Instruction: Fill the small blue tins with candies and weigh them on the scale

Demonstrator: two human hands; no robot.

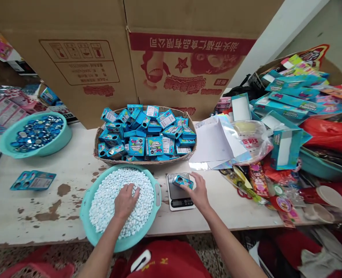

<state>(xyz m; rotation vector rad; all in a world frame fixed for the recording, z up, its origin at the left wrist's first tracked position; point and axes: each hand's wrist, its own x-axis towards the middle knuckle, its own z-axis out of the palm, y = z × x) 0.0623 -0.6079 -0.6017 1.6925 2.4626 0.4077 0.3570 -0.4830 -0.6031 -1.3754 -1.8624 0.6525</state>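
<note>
My left hand [126, 200] reaches into a turquoise basin [85, 206] filled with small white candies [109, 193]. Its fingers curl down with their tips among the candies; what lies beneath them is hidden. A small blue candy box [183, 181] lies on the metal plate of a digital scale [176, 192]. My right hand [199, 190] has its thumb and fingers around the right end of this box. Behind the basin, a cut-down cardboard box [144, 160] is heaped with similar blue candy boxes [153, 146].
Large cartons [101, 77] stand upright at the back. To the left are a turquoise bowl [55, 148] of shiny blue discs and several flat blue cartons [34, 180]. Packaging, plastic bags [252, 135] and wrappers clutter the right side. The worn table's front edge [171, 234] runs close to me.
</note>
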